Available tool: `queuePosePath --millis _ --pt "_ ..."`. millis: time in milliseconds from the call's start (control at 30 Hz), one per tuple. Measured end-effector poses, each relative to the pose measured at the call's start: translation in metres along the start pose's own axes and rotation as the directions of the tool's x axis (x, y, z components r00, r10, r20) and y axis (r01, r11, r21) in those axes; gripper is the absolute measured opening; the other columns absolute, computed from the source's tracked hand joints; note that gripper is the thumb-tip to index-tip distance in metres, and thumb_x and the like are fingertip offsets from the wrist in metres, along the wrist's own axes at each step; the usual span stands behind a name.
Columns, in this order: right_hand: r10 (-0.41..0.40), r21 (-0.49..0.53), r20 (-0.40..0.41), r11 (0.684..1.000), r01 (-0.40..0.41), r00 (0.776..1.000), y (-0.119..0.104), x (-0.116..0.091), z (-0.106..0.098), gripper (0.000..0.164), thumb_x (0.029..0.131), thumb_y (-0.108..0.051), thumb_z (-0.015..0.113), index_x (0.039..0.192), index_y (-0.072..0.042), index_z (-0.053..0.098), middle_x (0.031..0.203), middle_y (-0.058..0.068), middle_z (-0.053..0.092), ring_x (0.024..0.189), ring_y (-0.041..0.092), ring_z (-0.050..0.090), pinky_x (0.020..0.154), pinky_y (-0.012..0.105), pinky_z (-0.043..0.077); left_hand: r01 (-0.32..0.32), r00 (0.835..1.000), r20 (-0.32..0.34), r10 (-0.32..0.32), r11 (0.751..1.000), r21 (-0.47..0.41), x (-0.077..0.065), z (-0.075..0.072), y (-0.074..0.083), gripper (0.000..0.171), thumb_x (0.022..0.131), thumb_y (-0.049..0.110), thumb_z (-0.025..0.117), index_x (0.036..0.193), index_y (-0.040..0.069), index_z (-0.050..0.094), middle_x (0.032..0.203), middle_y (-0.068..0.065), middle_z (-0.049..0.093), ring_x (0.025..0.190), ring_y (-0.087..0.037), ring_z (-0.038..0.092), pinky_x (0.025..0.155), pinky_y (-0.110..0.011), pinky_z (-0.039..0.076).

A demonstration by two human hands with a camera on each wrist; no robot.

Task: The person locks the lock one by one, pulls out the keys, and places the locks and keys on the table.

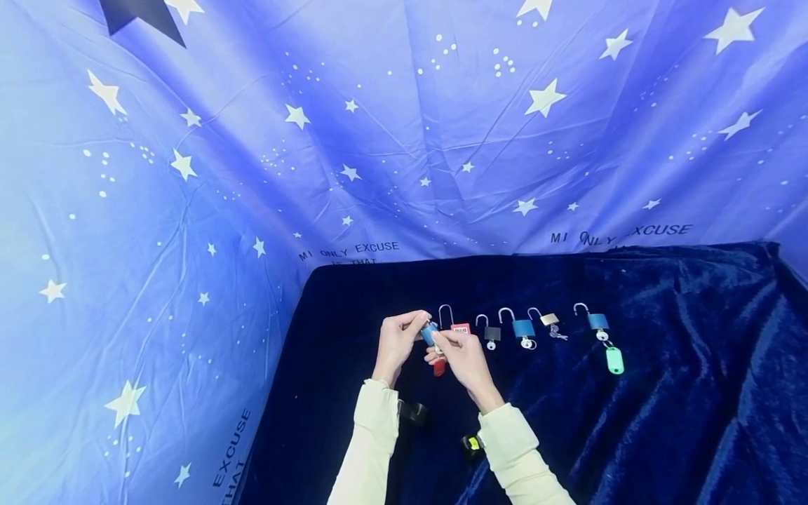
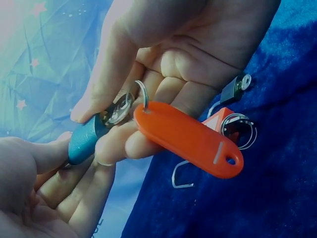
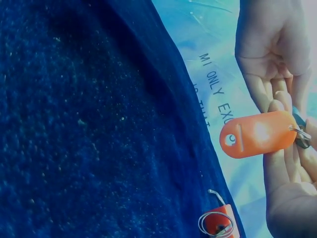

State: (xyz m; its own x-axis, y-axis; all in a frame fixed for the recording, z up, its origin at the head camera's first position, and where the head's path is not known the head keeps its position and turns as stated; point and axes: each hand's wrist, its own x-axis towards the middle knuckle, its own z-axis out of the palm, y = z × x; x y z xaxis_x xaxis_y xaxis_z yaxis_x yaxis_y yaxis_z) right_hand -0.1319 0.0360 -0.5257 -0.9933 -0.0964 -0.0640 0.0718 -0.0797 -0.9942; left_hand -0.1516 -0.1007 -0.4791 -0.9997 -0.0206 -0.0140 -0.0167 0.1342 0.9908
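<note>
Both hands meet over the dark cloth around a small blue padlock (image 1: pixel 429 334). My left hand (image 1: pixel 398 340) pinches its upper end, where the shackle is mostly hidden behind fingers. On the lower part of the body, my right hand (image 1: pixel 463 356) grips with thumb and fingers. In the left wrist view a key (image 2: pixel 119 110) stands at the bottom of the blue padlock (image 2: pixel 84 141), close to the right fingers. From its ring hangs an orange-red key tag (image 2: pixel 188 140), which also shows in the right wrist view as a bright tag (image 3: pixel 260 134) below the left hand (image 3: pixel 272 44).
A red padlock (image 1: pixel 460 328) with a tall shackle lies just beyond the hands. Rightward are a black padlock (image 1: pixel 492 334), a blue padlock (image 1: pixel 522 327), a brass padlock (image 1: pixel 549 320) and another blue padlock (image 1: pixel 597 321) with a green tag (image 1: pixel 615 360). Their shackles stand open, keys attached.
</note>
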Motion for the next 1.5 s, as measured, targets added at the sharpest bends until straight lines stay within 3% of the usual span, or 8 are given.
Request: queuePosePath --millis 167,400,600,833,933,1067,1333,1500 --pt "0.015 0.023 -0.012 1.000 -0.015 1.000 -0.002 -0.001 0.002 0.028 0.100 -0.015 0.060 0.106 0.011 0.070 0.081 0.027 0.072 0.066 0.020 0.074 0.067 0.030 0.061 -0.002 1.000 -0.019 0.002 1.000 0.008 0.007 0.001 -0.017 0.021 0.096 0.009 0.064 0.102 -0.009 0.073 0.095 -0.028 0.072 0.082 -0.040 0.072 0.068 -0.029 0.061" --pt "0.045 0.038 -0.061 0.998 -0.043 0.997 -0.004 -0.002 0.004 0.032 0.100 -0.019 0.061 0.110 0.011 0.069 0.081 0.025 0.073 0.065 0.020 0.073 0.069 0.033 0.061 -0.061 0.997 -0.041 0.061 0.998 0.016 0.007 0.005 -0.021 0.022 0.097 0.014 0.065 0.100 -0.005 0.074 0.089 -0.020 0.074 0.070 -0.016 0.071 0.066 -0.027 0.061" --pt "0.064 0.025 -0.073 0.998 -0.062 0.995 -0.009 -0.004 0.005 0.030 0.100 -0.017 0.060 0.107 0.010 0.071 0.079 0.021 0.074 0.065 0.019 0.073 0.068 0.030 0.061 -0.119 0.990 -0.073 0.124 0.990 0.075 0.006 0.009 -0.023 0.019 0.097 0.011 0.063 0.097 -0.004 0.074 0.081 -0.012 0.074 0.066 -0.005 0.067 0.065 -0.027 0.060" --pt "0.081 0.054 -0.109 0.996 -0.076 0.991 -0.003 -0.003 0.008 0.028 0.100 -0.015 0.060 0.108 0.010 0.071 0.084 0.027 0.072 0.061 0.013 0.070 0.063 0.029 0.061 -0.117 0.985 -0.112 0.130 0.986 0.119 0.004 0.014 -0.024 0.017 0.095 0.009 0.064 0.096 -0.003 0.076 0.083 -0.018 0.074 0.067 -0.013 0.066 0.070 -0.050 0.059" --pt "0.077 0.059 -0.123 0.996 -0.071 0.989 -0.004 -0.003 0.008 0.027 0.100 -0.013 0.060 0.107 0.010 0.071 0.083 0.029 0.072 0.059 0.011 0.069 0.061 0.028 0.060 -0.134 0.983 -0.108 0.150 0.980 0.145 0.004 0.014 -0.023 0.016 0.095 0.010 0.065 0.095 -0.001 0.076 0.082 -0.016 0.074 0.066 -0.010 0.064 0.066 -0.038 0.060" --pt "0.078 0.047 -0.145 0.996 -0.072 0.986 -0.006 -0.003 0.007 0.027 0.099 -0.015 0.061 0.106 0.009 0.072 0.080 0.024 0.073 0.057 0.010 0.068 0.060 0.028 0.060 -0.160 0.979 -0.087 0.182 0.963 0.219 0.006 0.013 -0.020 0.016 0.095 0.014 0.066 0.093 0.003 0.077 0.078 -0.010 0.074 0.063 -0.004 0.059 0.059 -0.018 0.050" --pt "0.075 0.023 -0.154 0.997 -0.073 0.985 -0.010 -0.004 0.003 0.027 0.098 -0.016 0.062 0.102 0.009 0.073 0.074 0.023 0.072 0.055 0.012 0.068 0.057 0.027 0.058 -0.132 0.987 -0.064 0.145 0.975 0.177 0.005 0.015 -0.020 0.016 0.095 0.009 0.065 0.092 -0.001 0.076 0.083 -0.013 0.076 0.071 -0.012 0.072 0.063 -0.024 0.060" --pt "0.080 0.055 -0.150 0.996 -0.072 0.985 -0.010 -0.003 0.003 0.027 0.098 -0.014 0.062 0.104 0.011 0.071 0.072 0.019 0.072 0.055 0.012 0.068 0.058 0.028 0.059 -0.161 0.981 -0.073 0.180 0.964 0.210 0.005 0.016 -0.019 0.014 0.094 0.012 0.067 0.090 0.004 0.078 0.082 -0.011 0.076 0.068 -0.010 0.070 0.062 -0.019 0.057"
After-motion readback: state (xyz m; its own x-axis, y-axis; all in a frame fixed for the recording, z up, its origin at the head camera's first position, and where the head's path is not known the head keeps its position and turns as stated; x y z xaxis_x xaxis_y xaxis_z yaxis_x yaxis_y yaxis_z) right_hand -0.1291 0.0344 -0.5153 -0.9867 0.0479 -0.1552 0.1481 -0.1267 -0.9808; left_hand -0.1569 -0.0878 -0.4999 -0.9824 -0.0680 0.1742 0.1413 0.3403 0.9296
